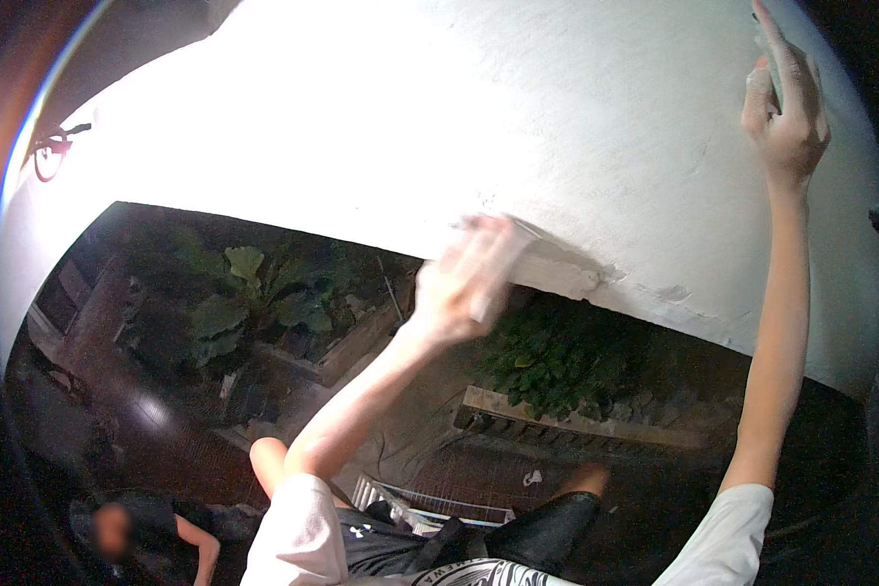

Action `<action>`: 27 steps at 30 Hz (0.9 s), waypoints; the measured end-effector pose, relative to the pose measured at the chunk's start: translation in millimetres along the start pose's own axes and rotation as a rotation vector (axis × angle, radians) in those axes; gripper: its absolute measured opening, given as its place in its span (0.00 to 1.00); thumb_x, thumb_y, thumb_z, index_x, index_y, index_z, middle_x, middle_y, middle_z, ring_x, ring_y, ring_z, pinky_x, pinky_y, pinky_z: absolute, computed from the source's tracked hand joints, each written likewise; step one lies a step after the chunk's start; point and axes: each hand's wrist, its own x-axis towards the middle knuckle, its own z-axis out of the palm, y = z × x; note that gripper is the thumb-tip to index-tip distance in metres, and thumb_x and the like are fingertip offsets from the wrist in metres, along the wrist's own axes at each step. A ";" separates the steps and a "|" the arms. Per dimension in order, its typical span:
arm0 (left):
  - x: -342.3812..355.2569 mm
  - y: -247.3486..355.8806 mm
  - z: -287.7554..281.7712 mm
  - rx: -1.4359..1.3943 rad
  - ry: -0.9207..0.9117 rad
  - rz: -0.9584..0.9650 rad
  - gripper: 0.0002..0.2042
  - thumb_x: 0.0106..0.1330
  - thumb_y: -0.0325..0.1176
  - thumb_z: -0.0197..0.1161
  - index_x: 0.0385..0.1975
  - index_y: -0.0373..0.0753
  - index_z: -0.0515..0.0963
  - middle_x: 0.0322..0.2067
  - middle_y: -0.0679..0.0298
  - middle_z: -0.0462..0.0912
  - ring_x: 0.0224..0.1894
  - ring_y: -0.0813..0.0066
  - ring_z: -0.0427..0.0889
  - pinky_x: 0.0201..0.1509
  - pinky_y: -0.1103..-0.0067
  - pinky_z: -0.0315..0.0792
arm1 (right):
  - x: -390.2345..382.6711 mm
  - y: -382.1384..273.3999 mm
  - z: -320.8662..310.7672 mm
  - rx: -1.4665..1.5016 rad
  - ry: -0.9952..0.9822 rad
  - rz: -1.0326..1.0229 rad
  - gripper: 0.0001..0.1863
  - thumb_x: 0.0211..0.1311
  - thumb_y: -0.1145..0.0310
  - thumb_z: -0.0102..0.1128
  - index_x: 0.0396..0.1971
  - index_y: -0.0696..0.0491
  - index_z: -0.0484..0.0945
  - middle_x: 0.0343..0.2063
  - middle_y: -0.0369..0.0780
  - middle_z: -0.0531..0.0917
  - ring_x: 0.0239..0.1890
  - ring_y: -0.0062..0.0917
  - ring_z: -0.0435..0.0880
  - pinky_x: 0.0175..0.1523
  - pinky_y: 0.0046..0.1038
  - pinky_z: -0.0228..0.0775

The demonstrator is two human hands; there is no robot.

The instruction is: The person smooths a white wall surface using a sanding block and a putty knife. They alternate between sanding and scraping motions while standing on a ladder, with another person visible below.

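Two hands up at one white wall!
We have our left hand (464,283) in a blur at the wall's (635,137) lower edge, whether gripping anything we can't tell; our right hand (789,122), higher and well apart, has its index finger stretched up, and we can't make out any hold. The one wall spans the view above two plants (249,293), one ladder (439,503), and one other person (151,523) down at lower left.

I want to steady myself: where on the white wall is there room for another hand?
Free: the wall stretch between left hand and right hand. Toward the lamp, glare hides detail. Crowded: the lower edge by the left hand, and the upper right around the right hand.
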 end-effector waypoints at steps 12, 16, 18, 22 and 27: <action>46.1 -71.4 -45.1 0.165 0.572 -0.442 0.21 0.72 0.32 0.45 0.58 0.24 0.66 0.54 0.39 0.72 0.56 0.45 0.73 0.60 0.63 0.66 | -1.6 17.6 -5.6 0.008 -0.027 -0.040 0.25 0.59 0.78 0.45 0.58 0.59 0.71 0.38 0.47 0.79 0.33 0.34 0.78 0.40 0.31 0.71; 68.2 -49.9 -36.1 0.131 0.393 -0.396 0.18 0.71 0.33 0.48 0.55 0.25 0.68 0.55 0.40 0.71 0.57 0.44 0.71 0.60 0.61 0.64 | -2.7 9.0 -10.3 0.080 -0.001 0.064 0.23 0.62 0.76 0.44 0.58 0.60 0.72 0.47 0.48 0.78 0.32 0.34 0.75 0.47 0.31 0.70; 77.4 -26.6 -21.4 0.005 0.275 -0.065 0.18 0.62 0.22 0.51 0.53 0.25 0.70 0.60 0.39 0.67 0.64 0.40 0.64 0.66 0.57 0.56 | -1.9 8.3 -9.5 0.032 0.024 -0.011 0.22 0.63 0.77 0.45 0.57 0.61 0.73 0.54 0.47 0.76 0.33 0.35 0.76 0.51 0.32 0.70; 69.1 6.7 -11.2 -0.025 -0.153 0.225 0.33 0.57 0.26 0.56 0.67 0.45 0.61 0.69 0.60 0.56 0.72 0.59 0.53 0.74 0.59 0.46 | 1.4 15.7 0.3 -0.115 0.061 -0.099 0.20 0.63 0.79 0.49 0.55 0.60 0.74 0.56 0.46 0.75 0.36 0.35 0.78 0.52 0.34 0.70; 50.1 -37.2 -26.5 0.123 0.163 0.061 0.30 0.49 0.15 0.54 0.59 0.26 0.66 0.56 0.40 0.71 0.60 0.47 0.70 0.66 0.57 0.60 | -3.8 22.8 13.8 0.056 0.242 -0.097 0.22 0.58 0.83 0.53 0.54 0.55 0.77 0.50 0.45 0.77 0.32 0.25 0.78 0.37 0.24 0.73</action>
